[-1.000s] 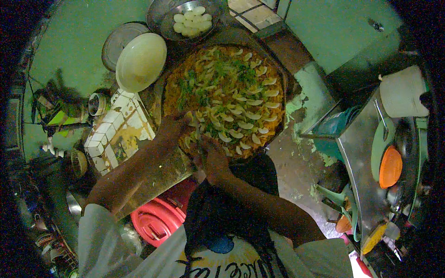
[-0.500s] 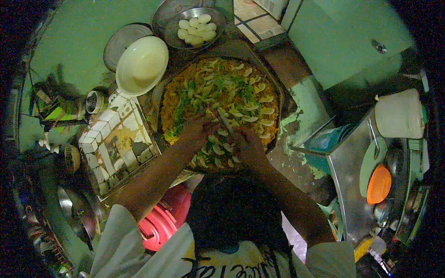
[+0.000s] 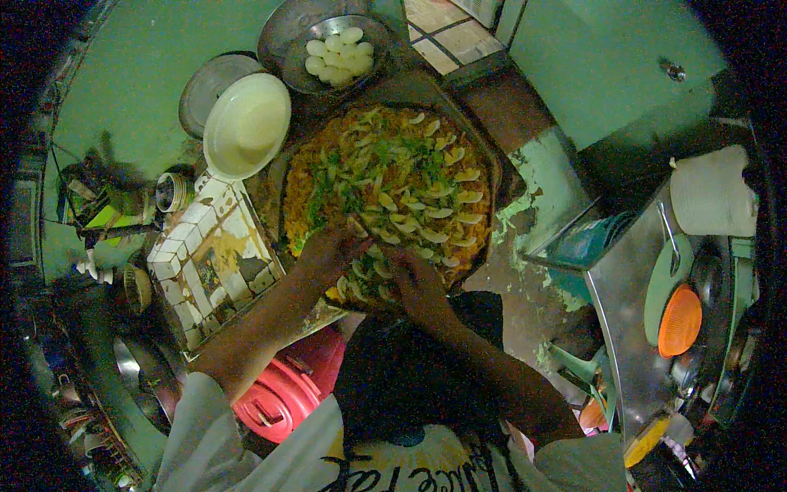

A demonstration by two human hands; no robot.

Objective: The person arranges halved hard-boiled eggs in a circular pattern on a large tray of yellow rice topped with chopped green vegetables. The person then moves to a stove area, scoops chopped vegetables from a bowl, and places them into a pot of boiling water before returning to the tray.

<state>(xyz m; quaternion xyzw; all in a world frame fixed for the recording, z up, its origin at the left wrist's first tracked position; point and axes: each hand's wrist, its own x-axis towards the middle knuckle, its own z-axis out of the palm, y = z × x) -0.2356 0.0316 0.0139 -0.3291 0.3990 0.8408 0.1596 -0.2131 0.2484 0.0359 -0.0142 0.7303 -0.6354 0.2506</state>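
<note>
head view, both hands' grip unclear on rice platter (image 3: 385, 189), egg bowl (image 3: 336, 49) behind

the big round tray (image 3: 492, 176) looked like dark metal. the bowl (image 3: 299, 37) with the eggs (image 3: 332, 53) was shiny metal, and the eggs were smooth and white. the cream bowl (image 3: 246, 127) looked like smooth plastic. the tiled block (image 3: 209, 254) was glossy but chipped. the red lid (image 3: 275, 398) was shiny plastic.

So there's this worn tiled counter (image 3: 209, 262) with a huge round rice platter (image 3: 484, 156), a white bowl (image 3: 246, 125) and a metal bowl of boiled eggs (image 3: 334, 51) sitting on it.
</note>
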